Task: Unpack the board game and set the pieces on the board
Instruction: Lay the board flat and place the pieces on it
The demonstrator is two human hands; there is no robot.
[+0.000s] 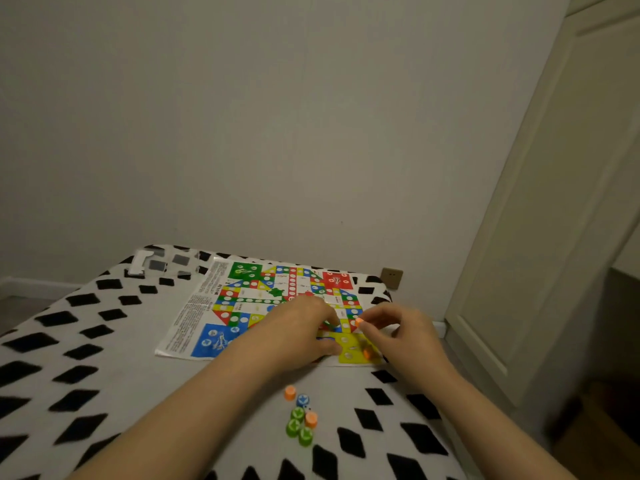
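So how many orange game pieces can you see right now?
4. One pinched in the right hand over the board, one on the yellow corner, two loose on the cloth: and. The hands may hide others.

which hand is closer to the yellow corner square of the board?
Close call; both touch or overlap it. Left hand rests on the board at the yellow corner square's left edge. Right hand hovers over its right side, pinching an orange piece.
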